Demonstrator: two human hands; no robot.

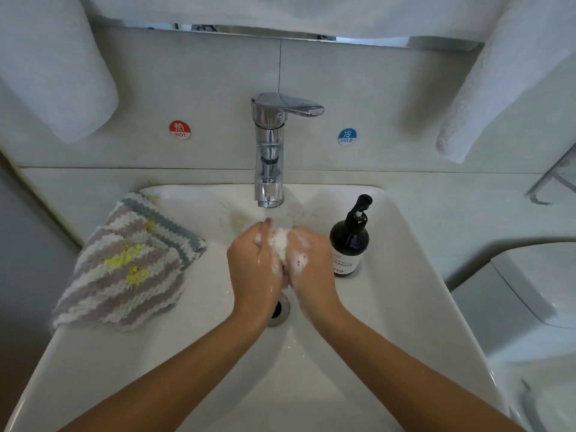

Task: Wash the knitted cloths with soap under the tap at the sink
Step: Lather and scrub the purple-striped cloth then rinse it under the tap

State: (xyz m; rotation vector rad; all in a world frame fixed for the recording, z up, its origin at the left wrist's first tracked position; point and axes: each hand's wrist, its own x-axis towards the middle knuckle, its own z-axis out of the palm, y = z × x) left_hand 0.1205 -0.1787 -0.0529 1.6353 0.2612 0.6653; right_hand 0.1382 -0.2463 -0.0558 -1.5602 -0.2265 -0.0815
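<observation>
White lather (280, 244) is pressed between the left hand (254, 263) and right hand (308, 265) below the tap (269, 151); whether cloth is held cannot be told. Knitted cloths (127, 266) lie stacked on the sink (389, 291) rim's left side.

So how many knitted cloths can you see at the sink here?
2, stacked on the sink's left rim: a purple-and-white striped cloth on top, and a grey-striped cloth showing beneath it. More could be hidden underneath; the hands show only white foam between them.
</observation>
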